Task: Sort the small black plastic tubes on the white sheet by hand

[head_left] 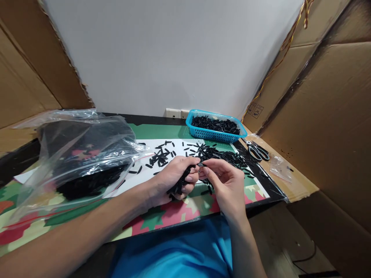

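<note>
My left hand (pixel 176 175) is closed around a bunch of small black elongated pieces (pixel 180 186), which stick out below the palm. Its thumb and forefinger meet the fingertips of my right hand (pixel 227 179). Between those fingertips is one small black piece (pixel 201 164), pinched by my right thumb and forefinger. Just behind the hands, a heap of the same black pieces (pixel 226 156) spreads over a white sheet (pixel 130 185). A looser group of black pieces (pixel 160 158) lies to the left of the heap. What exactly the pieces are cannot be made out.
A blue plastic basket (pixel 203 135) full of black pieces stands at the back. Clear zip bags (pixel 87 135), one holding black pieces, cover the left side. Scissors (pixel 256 150) and a small plastic bag (pixel 279 166) lie at right. Cardboard walls (pixel 327 116) flank the table.
</note>
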Demonstrator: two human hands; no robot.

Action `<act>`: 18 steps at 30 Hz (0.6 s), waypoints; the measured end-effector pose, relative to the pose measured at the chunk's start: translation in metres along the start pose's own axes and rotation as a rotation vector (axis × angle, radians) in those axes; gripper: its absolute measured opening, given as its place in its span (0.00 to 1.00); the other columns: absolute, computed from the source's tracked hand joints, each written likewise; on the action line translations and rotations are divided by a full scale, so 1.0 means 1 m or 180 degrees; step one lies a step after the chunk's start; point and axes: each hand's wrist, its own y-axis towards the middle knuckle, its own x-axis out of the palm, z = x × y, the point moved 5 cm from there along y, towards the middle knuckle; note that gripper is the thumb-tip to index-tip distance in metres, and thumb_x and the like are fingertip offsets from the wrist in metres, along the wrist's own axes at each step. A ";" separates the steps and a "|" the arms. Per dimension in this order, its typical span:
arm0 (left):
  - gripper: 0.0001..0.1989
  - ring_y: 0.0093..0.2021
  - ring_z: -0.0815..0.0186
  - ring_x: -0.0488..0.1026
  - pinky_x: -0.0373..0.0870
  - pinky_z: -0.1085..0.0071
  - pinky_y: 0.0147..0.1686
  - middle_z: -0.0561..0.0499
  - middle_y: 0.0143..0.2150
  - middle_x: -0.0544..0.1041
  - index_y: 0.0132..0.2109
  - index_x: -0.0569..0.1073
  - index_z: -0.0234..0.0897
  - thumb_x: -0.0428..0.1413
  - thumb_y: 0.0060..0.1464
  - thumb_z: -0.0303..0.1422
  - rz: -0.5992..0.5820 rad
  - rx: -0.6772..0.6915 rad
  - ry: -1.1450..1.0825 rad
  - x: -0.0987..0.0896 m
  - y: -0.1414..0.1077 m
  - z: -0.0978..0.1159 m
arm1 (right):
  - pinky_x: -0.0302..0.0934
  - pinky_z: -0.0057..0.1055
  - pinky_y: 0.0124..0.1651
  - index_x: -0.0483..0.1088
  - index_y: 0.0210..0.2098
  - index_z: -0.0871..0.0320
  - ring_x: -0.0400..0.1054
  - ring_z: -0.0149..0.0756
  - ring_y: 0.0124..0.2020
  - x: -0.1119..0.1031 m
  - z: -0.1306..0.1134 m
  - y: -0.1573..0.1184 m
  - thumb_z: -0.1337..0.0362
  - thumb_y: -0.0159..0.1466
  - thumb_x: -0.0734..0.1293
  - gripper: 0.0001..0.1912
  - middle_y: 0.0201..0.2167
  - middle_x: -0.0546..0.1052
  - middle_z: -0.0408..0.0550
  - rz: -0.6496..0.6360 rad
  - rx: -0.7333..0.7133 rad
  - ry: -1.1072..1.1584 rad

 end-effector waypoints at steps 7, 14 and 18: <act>0.21 0.14 0.76 0.47 0.44 0.83 0.09 0.62 0.19 0.54 0.27 0.59 0.40 0.54 0.66 0.42 -0.0029 -0.0010 -0.0039 0.000 0.000 0.000 | 0.80 0.34 0.40 0.83 0.41 0.57 0.83 0.39 0.33 -0.001 0.001 -0.001 0.59 0.66 0.77 0.08 0.34 0.87 0.48 0.0024 0.0012 -0.0091; 0.20 0.14 0.76 0.46 0.43 0.83 0.10 0.62 0.19 0.55 0.27 0.60 0.40 0.56 0.64 0.42 -0.0035 0.0022 -0.0068 0.001 -0.001 0.001 | 0.78 0.33 0.37 0.83 0.39 0.56 0.82 0.38 0.31 -0.001 -0.001 -0.002 0.57 0.67 0.77 0.09 0.32 0.86 0.47 0.0076 -0.0041 -0.0262; 0.21 0.14 0.77 0.47 0.43 0.84 0.10 0.62 0.19 0.55 0.27 0.60 0.40 0.59 0.62 0.43 -0.0016 0.0042 -0.0075 0.002 -0.002 0.001 | 0.78 0.33 0.37 0.83 0.39 0.56 0.82 0.38 0.31 -0.001 -0.001 -0.002 0.57 0.67 0.76 0.08 0.31 0.86 0.46 0.0064 -0.0059 -0.0293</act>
